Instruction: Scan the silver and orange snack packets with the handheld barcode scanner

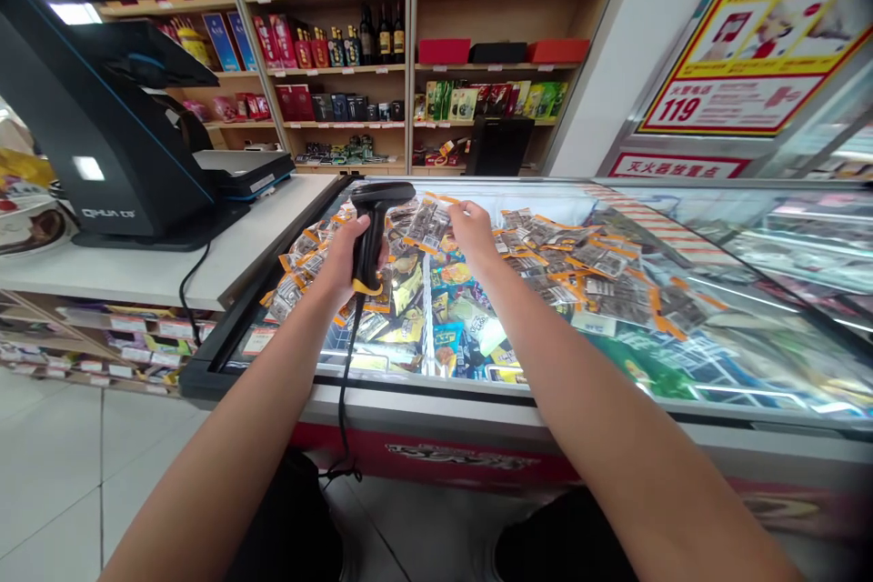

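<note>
My left hand (349,256) is wrapped round the handle of a black barcode scanner (369,241), held upright with its head at the top. A dark cable runs from the scanner's yellow-trimmed base down over the freezer's front edge. Pinched by its edge in my right hand (472,227) is a small snack packet (429,223) with orange ends and a printed back, just right of the scanner head. Similar packets (607,259) lie scattered on the glass lid to the right, and more packets (290,291) lie on the left, partly hidden by my left hand.
Under the glass, the chest freezer (436,396) holds colourful packages. On the left, a white counter (156,277) carries a black checkout terminal (123,136). Behind stand shelves (355,73) with boxes and bottles. A pillar with a fire notice (743,45) rises at the right.
</note>
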The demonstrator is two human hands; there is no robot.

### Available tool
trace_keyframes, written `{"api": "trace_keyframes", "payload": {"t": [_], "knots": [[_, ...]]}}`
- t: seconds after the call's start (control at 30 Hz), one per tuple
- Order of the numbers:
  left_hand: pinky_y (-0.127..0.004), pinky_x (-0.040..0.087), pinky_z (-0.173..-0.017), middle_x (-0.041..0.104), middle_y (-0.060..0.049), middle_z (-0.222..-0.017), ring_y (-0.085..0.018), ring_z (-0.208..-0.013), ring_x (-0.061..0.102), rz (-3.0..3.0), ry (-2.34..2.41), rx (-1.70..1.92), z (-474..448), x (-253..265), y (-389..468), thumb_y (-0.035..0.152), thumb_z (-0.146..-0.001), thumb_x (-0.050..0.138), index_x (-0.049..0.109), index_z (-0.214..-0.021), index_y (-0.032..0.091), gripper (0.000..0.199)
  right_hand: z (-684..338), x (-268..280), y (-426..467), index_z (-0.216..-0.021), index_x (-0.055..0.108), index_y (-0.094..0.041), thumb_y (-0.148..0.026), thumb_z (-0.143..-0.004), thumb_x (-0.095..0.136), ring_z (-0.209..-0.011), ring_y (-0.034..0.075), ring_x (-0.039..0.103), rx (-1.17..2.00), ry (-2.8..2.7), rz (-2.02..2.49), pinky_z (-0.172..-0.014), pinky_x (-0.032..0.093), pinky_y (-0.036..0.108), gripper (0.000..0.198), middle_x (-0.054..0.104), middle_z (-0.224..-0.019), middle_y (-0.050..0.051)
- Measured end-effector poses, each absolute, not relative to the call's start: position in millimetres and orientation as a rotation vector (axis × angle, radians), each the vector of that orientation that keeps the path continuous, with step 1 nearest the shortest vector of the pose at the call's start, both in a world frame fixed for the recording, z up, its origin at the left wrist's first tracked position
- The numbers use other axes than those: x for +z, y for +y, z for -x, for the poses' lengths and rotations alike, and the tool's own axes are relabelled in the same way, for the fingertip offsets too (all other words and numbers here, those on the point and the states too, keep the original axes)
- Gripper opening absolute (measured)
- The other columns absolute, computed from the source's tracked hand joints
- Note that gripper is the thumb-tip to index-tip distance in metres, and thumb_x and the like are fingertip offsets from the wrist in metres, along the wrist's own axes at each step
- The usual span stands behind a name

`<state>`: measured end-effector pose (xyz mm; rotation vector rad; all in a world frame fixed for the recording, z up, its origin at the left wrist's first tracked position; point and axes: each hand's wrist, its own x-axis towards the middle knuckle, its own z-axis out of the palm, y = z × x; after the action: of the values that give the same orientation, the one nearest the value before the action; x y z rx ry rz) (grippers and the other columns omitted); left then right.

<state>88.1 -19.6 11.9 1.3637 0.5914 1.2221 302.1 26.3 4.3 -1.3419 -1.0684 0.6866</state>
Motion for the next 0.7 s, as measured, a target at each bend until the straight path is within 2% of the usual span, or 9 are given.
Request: {"api": "trace_keyframes", "payload": {"t": [0.17,0.53,0.63,0.7], "knots": [[-0.025,0.038,-0.046,0.060,-0.001,-0.055,-0.013,-0.046,0.050,-1.539,0.591,0.966,-86.0,6.2,-22.4,0.054,-0.089,0.056,0.053,-0.086,0.020,0.034,-322.4,10.9,32.6,-0.078,0.051,-0.024,-0.028,-0.088,0.055,-0.054,0.013,0.051,0.744,-0.925,1.266,-0.052,0.042,0.023,0.012,0.052,-0.063,-0.003],[-0.026,0.039,-0.045,0.060,-0.003,-0.057,-0.013,-0.045,0.050,-1.661,0.573,0.762,-83.5,3.9,-25.3,0.054,-0.093,0.053,0.048,-0.074,0.020,0.039,-327.0,9.9,35.2,-0.078,0.054,-0.023,-0.028,-0.089,0.055,-0.053,0.013,0.051,0.731,-0.888,1.262,-0.054,0.044,0.024,0.012,0.056,-0.064,-0.003],[-0.025,0.038,-0.044,0.060,-0.003,-0.056,-0.013,-0.044,0.049,-1.616,0.577,0.830,-85.3,3.4,-24.6,0.056,-0.091,0.055,0.052,-0.079,0.019,0.039,-331.0,13.7,34.1,-0.079,0.054,-0.022,-0.028,-0.090,0.053,-0.057,0.014,0.054,0.619,-0.933,1.334,-0.058,0.044,0.025,0.013,0.056,-0.065,-0.002],[-0.025,0.038,-0.045,0.060,-0.003,-0.054,-0.013,-0.044,0.049,-1.546,0.569,0.926,-86.8,4.3,-23.5,0.057,-0.088,0.057,0.053,-0.080,0.019,0.039,-340.1,17.6,31.0,-0.084,0.058,-0.020,-0.027,-0.091,0.053,-0.065,0.016,0.059,0.401,-1.017,1.422,-0.065,0.046,0.026,0.011,0.063,-0.071,0.001]]}}
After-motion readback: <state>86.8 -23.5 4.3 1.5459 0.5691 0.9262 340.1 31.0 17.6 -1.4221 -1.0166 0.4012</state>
